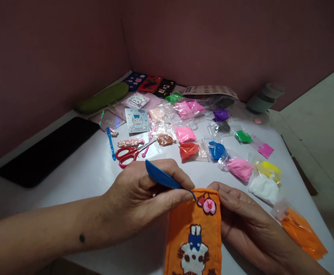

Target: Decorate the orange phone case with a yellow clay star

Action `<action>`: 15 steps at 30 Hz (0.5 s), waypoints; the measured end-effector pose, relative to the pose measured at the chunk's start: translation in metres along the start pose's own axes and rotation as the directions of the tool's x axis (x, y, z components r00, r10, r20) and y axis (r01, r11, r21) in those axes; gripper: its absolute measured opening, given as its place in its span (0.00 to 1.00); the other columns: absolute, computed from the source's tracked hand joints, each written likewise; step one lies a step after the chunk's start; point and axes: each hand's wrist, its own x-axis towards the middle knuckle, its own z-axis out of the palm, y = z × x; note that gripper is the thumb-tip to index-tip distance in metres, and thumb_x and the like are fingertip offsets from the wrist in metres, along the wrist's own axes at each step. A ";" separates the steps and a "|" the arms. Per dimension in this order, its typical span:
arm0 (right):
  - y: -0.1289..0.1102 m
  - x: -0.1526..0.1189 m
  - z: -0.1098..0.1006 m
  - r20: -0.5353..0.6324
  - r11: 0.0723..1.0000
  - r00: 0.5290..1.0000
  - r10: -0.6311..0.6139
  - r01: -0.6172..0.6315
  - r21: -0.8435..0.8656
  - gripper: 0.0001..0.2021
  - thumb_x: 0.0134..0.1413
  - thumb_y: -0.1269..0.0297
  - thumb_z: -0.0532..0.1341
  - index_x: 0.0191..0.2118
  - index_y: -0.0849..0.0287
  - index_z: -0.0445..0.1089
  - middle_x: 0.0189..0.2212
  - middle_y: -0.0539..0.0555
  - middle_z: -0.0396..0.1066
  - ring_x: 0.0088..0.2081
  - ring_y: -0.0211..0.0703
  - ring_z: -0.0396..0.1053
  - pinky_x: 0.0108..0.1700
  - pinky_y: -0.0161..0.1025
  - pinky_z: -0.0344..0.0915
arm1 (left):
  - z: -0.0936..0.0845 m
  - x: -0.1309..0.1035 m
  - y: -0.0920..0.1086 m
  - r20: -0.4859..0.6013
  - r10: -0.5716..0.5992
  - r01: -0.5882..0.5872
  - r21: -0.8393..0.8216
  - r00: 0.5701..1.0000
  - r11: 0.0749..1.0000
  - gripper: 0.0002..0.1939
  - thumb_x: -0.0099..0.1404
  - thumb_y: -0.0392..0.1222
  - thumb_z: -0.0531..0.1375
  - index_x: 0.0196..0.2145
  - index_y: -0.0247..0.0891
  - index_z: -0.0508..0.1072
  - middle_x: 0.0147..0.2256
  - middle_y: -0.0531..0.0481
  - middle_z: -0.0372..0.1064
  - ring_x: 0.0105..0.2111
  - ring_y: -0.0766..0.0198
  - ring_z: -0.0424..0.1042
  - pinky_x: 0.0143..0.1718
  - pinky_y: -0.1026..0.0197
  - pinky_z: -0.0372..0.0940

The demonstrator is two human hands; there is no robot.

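Observation:
My left hand is closed around a blue plastic tool. The tool's thin tip touches an orange clay-covered panel near its top edge, beside a red and pink flower-like decoration. My right hand grips the panel's right edge, thumb near the upper corner. A white animal figure with a blue bow and brown marks lies upside down on the panel. The lower end of the panel is cut off by the frame.
Red-handled scissors, a blue stick and bagged clays, including red and orange, lie on the white table. A black slab rests left; a jar stands back right. Walls border the table.

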 end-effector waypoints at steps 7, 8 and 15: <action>0.002 -0.002 -0.003 -0.008 1.000 1.000 0.022 -0.022 -0.020 0.08 0.51 0.65 0.71 0.32 0.65 0.76 0.29 0.54 0.74 0.33 0.38 0.72 0.39 0.35 0.70 | 0.001 0.000 -0.005 -0.020 0.057 -0.056 0.055 0.998 0.997 0.05 0.63 0.32 0.60 0.31 0.32 0.76 0.27 0.48 0.75 0.28 0.64 0.75 0.30 0.66 0.70; 0.002 -0.002 -0.003 -0.008 1.000 1.000 0.023 -0.023 -0.020 0.08 0.51 0.65 0.71 0.32 0.66 0.76 0.29 0.54 0.74 0.32 0.37 0.71 0.38 0.35 0.69 | 0.001 0.000 -0.006 -0.026 0.077 -0.075 0.059 0.997 0.995 0.05 0.64 0.32 0.60 0.31 0.33 0.76 0.28 0.49 0.75 0.28 0.65 0.75 0.30 0.67 0.70; 0.003 0.000 -0.006 0.018 0.999 0.999 0.030 -0.030 -0.011 0.08 0.51 0.66 0.71 0.33 0.66 0.75 0.29 0.54 0.74 0.31 0.36 0.72 0.37 0.34 0.69 | 0.004 -0.003 -0.013 -0.061 0.153 -0.147 0.086 0.986 0.985 0.03 0.64 0.33 0.61 0.32 0.33 0.76 0.28 0.52 0.75 0.29 0.68 0.75 0.32 0.72 0.69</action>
